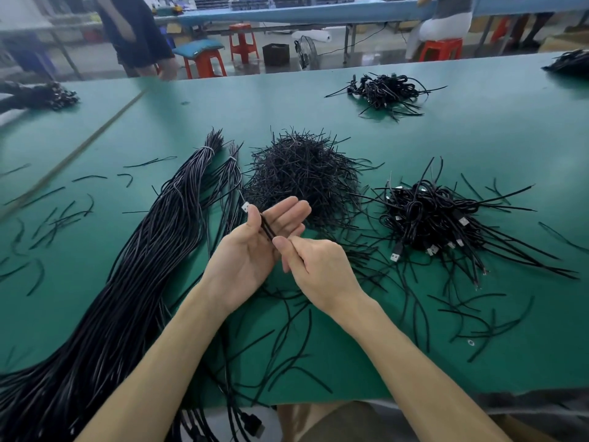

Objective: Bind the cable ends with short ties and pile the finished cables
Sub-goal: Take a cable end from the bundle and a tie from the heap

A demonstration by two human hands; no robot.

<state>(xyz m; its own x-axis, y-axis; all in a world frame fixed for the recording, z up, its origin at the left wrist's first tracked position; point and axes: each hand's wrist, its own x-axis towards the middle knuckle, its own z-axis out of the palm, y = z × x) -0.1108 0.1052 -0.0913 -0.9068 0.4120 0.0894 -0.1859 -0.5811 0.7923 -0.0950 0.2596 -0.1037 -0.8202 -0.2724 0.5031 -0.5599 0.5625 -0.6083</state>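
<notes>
My left hand [255, 250] is palm up over the green table [318, 110], its thumb pressing a black cable [267, 229] against the palm; the cable's white connector end [245, 207] sticks out past the thumb. My right hand [314, 266] pinches the same cable just below, between thumb and forefinger. A heap of short black ties [302, 173] lies right behind my hands. A long bundle of unbound black cables [127, 275] runs along the left. A pile of finished coiled cables [436, 218] with USB plugs sits to the right.
A smaller cable pile [385, 90] lies at the far centre, more cables at the far left [41, 95] and far right [570, 60] edges. Loose ties are scattered over the table's left and front. People and red stools [243, 43] are beyond the table.
</notes>
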